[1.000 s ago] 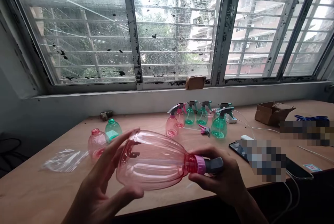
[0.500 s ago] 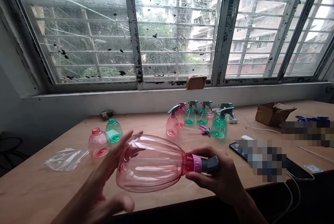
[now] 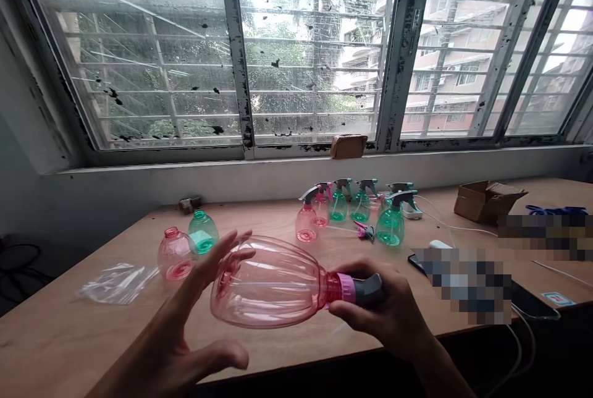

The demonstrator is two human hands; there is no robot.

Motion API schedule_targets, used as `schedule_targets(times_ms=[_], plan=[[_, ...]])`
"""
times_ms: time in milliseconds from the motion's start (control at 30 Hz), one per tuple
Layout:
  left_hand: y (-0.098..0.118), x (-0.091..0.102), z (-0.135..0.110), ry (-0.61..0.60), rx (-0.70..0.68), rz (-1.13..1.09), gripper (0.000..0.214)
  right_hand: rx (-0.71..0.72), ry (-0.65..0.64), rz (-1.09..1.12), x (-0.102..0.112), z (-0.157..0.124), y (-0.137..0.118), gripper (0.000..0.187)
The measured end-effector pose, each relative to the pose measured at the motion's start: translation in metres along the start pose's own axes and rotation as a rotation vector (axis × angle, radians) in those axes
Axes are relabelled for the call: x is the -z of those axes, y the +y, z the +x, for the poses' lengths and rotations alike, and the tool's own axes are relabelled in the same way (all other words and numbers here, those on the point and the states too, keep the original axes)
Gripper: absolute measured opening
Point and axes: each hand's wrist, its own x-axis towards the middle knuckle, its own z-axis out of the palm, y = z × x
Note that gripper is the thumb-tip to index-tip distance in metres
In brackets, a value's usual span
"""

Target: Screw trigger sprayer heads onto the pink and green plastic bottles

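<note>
A clear pink spray bottle (image 3: 271, 283) lies sideways in the air above the front of the table, its base to the left. My right hand (image 3: 386, 311) is closed around its grey spray head (image 3: 367, 290), beside the pink collar. My left hand (image 3: 192, 317) is open at the bottle's base, thumb below and fingers spread behind and over it; whether they touch it I cannot tell. Behind my left hand stand an open pink bottle (image 3: 176, 256) and an open green bottle (image 3: 204, 234), both without spray heads.
Several pink and green spray bottles (image 3: 390, 225) stand at the back centre, with a loose spray head (image 3: 365, 231) lying among them. A plastic bag (image 3: 118, 283) lies on the left. To the right are a cardboard box (image 3: 486, 201), a phone (image 3: 532, 302) and white cables.
The pink bottle has shifted slightly right and up, with its collar turned a little. My left thumb has moved slightly right, and the hand remains spread.
</note>
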Motion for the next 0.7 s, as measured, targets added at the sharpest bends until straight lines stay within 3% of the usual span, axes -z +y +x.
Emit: schedule_targets(times_ms=[133, 267, 367, 533, 700], plan=[[0.016, -0.007, 0.002, 0.087, 0.06, -0.104, 0.081, -0.06, -0.014, 0.022, 0.001, 0.001, -0.006, 0.03], [0.031, -0.016, 0.002, 0.147, 0.014, -0.119, 0.074, -0.086, 0.023, 0.049, 0.001, 0.001, -0.011, 0.028], [0.029, -0.021, 0.0, 0.169, -0.002, -0.101, 0.064, -0.096, 0.035, 0.058, 0.0, 0.002, -0.012, 0.028], [0.014, -0.018, -0.003, 0.161, 0.047, -0.116, 0.098, -0.023, 0.056, 0.064, 0.001, 0.004, -0.006, 0.031], [0.017, -0.015, 0.001, 0.15, 0.048, -0.075, 0.076, -0.039, -0.014, 0.088, 0.005, 0.005, -0.007, 0.025]])
